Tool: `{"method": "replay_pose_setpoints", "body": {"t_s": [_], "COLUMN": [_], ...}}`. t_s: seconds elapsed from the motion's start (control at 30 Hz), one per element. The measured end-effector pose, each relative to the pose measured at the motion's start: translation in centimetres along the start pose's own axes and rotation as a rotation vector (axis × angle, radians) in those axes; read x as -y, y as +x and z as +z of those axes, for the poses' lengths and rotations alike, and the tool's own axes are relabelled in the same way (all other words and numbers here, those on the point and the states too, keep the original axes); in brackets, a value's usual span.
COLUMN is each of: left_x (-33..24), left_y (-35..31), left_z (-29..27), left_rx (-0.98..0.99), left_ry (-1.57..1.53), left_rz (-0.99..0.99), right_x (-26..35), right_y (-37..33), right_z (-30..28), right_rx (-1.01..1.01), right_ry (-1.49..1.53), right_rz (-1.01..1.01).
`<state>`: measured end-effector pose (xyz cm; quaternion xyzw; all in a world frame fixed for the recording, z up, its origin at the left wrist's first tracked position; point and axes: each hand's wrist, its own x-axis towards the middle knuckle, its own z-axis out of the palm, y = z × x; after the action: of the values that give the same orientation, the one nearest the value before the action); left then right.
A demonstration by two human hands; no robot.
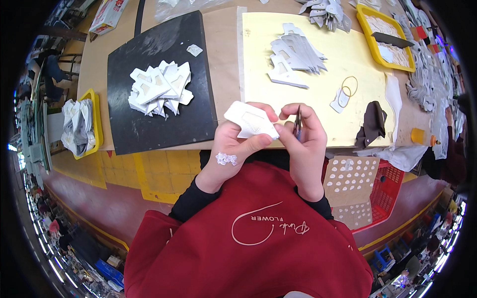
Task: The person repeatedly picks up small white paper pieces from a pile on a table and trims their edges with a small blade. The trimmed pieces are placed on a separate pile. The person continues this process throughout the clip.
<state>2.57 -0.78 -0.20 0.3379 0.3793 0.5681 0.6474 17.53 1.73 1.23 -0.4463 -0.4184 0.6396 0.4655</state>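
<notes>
My left hand (pixel 232 146) is closed on a flat white cut piece (pixel 252 120) with an angular cream patch outlined on it. It holds the piece over the table's near edge, between thumb and fingers. In my right hand (pixel 309 144) is a small pair of dark thread snips (pixel 298 123), blades pointing up and away from me. The right thumb and fingertips come close to the piece's right corner; I cannot tell whether they touch it. A heap of similar white pieces (pixel 158 85) lies ahead on the left, on a black board (pixel 194 116).
On the yellow sheet (pixel 258 114) lie a fanned stack of white-grey pieces (pixel 293 54), a yellow ring (pixel 350 86) and a dark cloth (pixel 372 123). Yellow trays stand left (pixel 98 124) and far right (pixel 365 37). Below the table, a red basket (pixel 390 191) holds cardboard.
</notes>
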Motion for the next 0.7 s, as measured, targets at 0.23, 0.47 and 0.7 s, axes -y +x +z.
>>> {"method": "replay_pose_setpoints", "body": {"t_s": [0.23, 0.47, 0.7], "left_x": [-0.4, -0.8, -0.8], "left_y": [0.5, 0.3, 0.3], "left_z": [-0.1, 0.5, 0.3], "left_rx": [-0.112, -0.141, -0.164], "left_ry": [0.284, 0.393, 0.474], "left_rz": [0.212, 0.236, 0.265], "right_x": [1.4, 1.5, 1.3], "right_y": [-0.4, -0.6, -0.6], "right_z": [-0.9, -0.4, -0.4], "right_rx": [0.158, 0.112, 0.127], "right_ry": [-0.633, -0.618, -0.577], "right_rz": [-0.427, -0.445, -0.489]}}
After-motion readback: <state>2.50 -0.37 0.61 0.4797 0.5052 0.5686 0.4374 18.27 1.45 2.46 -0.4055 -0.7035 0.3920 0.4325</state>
